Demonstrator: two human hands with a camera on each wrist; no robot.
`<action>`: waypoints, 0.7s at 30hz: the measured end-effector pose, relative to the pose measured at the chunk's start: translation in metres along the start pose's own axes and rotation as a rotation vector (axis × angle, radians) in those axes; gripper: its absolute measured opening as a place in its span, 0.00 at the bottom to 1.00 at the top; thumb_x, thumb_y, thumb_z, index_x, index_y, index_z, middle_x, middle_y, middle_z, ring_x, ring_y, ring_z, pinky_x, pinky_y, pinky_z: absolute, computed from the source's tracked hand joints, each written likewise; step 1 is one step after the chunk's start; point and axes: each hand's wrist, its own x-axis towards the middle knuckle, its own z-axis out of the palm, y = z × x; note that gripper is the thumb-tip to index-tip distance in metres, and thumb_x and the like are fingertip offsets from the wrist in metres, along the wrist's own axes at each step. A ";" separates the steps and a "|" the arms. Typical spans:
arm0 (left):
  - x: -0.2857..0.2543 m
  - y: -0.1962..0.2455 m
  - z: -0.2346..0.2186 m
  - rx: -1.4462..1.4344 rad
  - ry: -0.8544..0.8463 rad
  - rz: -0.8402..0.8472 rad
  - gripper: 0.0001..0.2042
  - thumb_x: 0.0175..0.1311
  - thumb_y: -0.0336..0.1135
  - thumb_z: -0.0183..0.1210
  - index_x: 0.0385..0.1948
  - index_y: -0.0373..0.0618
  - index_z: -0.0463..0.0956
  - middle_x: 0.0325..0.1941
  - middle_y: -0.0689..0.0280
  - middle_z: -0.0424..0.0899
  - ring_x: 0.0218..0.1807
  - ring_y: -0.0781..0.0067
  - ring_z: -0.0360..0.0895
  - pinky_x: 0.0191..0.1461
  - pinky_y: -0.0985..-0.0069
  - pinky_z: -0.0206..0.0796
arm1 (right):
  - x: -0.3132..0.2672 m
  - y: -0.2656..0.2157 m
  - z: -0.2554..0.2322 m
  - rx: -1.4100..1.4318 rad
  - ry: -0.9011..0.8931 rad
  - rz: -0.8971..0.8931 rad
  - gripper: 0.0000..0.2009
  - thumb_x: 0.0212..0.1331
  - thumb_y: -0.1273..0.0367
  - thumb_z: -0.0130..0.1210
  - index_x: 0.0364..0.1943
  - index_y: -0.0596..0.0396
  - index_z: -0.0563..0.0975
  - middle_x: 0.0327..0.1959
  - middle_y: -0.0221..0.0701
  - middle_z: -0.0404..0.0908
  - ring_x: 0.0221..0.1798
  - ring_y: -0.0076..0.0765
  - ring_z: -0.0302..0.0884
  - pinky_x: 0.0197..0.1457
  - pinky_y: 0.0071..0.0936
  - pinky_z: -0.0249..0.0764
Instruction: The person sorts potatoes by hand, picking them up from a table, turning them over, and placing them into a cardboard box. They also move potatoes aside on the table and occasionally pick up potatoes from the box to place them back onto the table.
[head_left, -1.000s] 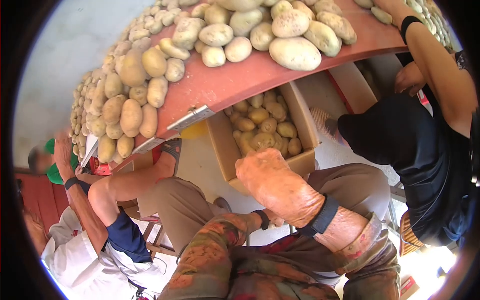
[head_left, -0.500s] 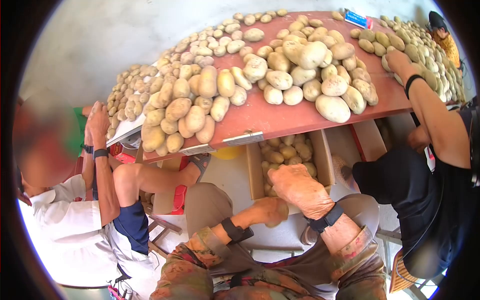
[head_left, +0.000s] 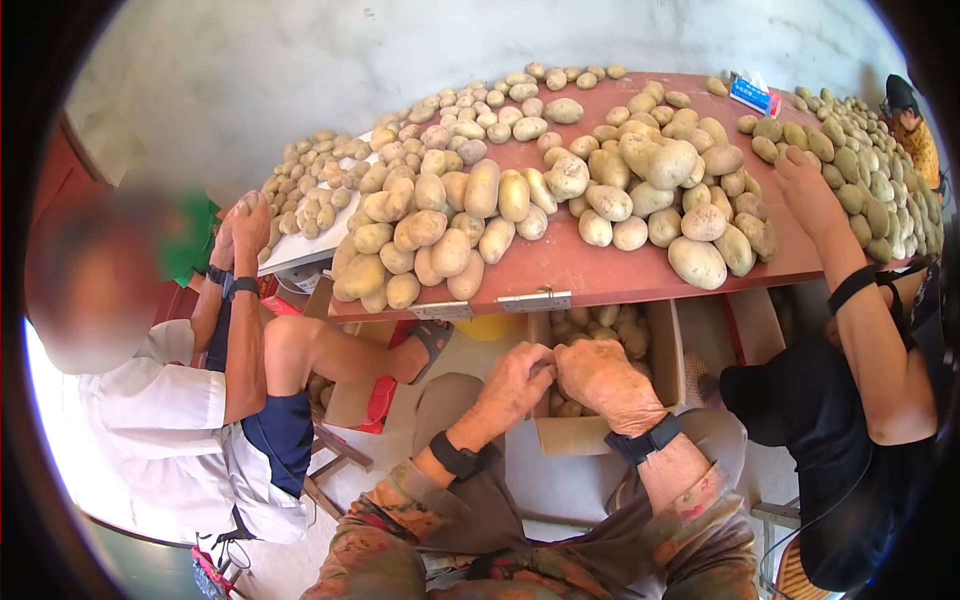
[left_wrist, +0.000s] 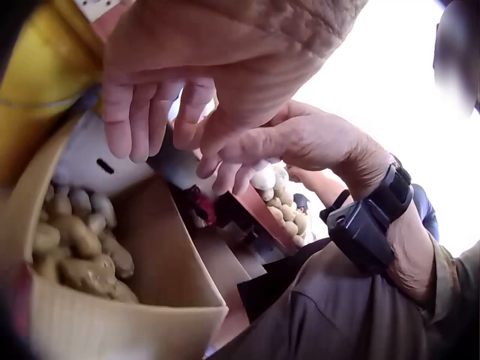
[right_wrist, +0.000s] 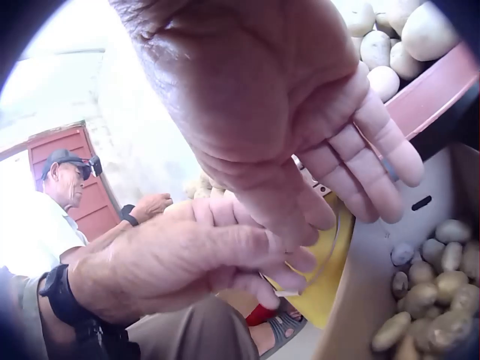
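My left hand and right hand meet at the fingertips above the near end of a cardboard box. Inside the box lie potatoes, partly covered by the hands in the head view. From the left wrist, the left hand shows loosely bent fingers pointing down, its thumb by the fingers of the right hand. In the right wrist view the right hand has its fingers extended, and the left hand overlaps its thumb. No potato shows in either hand.
Above the box, a red table bears large potato piles. Metal hinges sit on its near edge. A person in a white shirt sits at left; a person in black at right reaches onto the table. A yellow container stands beside the box.
My left hand has come up from near the lap to meet the right hand, which stays over the box. The head view has tilted up, showing more of the table.
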 end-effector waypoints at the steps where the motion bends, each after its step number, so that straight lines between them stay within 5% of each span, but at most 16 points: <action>1: 0.003 0.003 -0.008 0.063 0.027 0.042 0.10 0.57 0.31 0.58 0.40 0.40 0.75 0.38 0.56 0.80 0.39 0.57 0.79 0.41 0.69 0.71 | 0.003 -0.002 0.000 -0.004 0.010 -0.002 0.08 0.54 0.68 0.52 0.32 0.53 0.82 0.30 0.39 0.83 0.39 0.44 0.82 0.42 0.39 0.75; 9: 0.005 0.015 -0.010 0.230 -0.016 0.028 0.12 0.52 0.30 0.61 0.38 0.42 0.74 0.36 0.56 0.79 0.39 0.52 0.77 0.42 0.64 0.70 | 0.014 -0.004 0.002 -0.036 -0.108 -0.004 0.09 0.54 0.70 0.50 0.34 0.57 0.79 0.32 0.43 0.83 0.40 0.48 0.81 0.43 0.40 0.75; 13: 0.022 0.029 -0.028 0.304 0.220 0.238 0.17 0.45 0.27 0.64 0.40 0.45 0.74 0.39 0.60 0.77 0.45 0.53 0.75 0.47 0.64 0.69 | 0.012 0.000 0.000 0.022 0.055 -0.003 0.10 0.50 0.71 0.54 0.37 0.59 0.75 0.31 0.44 0.82 0.39 0.50 0.81 0.44 0.41 0.76; 15: 0.034 0.040 -0.038 0.356 0.230 0.280 0.18 0.45 0.28 0.65 0.40 0.46 0.74 0.38 0.60 0.76 0.46 0.54 0.74 0.48 0.65 0.68 | 0.009 -0.002 -0.013 0.070 0.075 0.039 0.14 0.47 0.70 0.57 0.39 0.60 0.73 0.31 0.44 0.82 0.39 0.51 0.81 0.44 0.41 0.75; 18: 0.050 0.041 -0.040 0.391 0.132 0.330 0.18 0.45 0.28 0.65 0.41 0.46 0.73 0.39 0.61 0.76 0.47 0.55 0.73 0.48 0.65 0.68 | 0.005 0.003 -0.014 0.051 0.167 0.059 0.06 0.57 0.71 0.47 0.32 0.56 0.76 0.29 0.42 0.82 0.36 0.44 0.82 0.40 0.39 0.75; 19: 0.053 0.044 -0.039 0.390 0.091 0.328 0.19 0.44 0.27 0.65 0.41 0.46 0.73 0.40 0.61 0.75 0.47 0.55 0.73 0.48 0.65 0.68 | 0.006 0.007 -0.018 0.108 0.059 0.067 0.20 0.39 0.70 0.63 0.39 0.60 0.72 0.32 0.45 0.82 0.41 0.52 0.81 0.44 0.42 0.75; 21: 0.063 0.057 -0.032 0.395 0.030 0.337 0.18 0.46 0.25 0.62 0.42 0.46 0.73 0.40 0.60 0.75 0.45 0.54 0.73 0.48 0.65 0.68 | 0.003 0.013 -0.021 0.109 0.083 0.124 0.20 0.39 0.70 0.63 0.39 0.60 0.72 0.34 0.45 0.82 0.42 0.50 0.81 0.44 0.41 0.75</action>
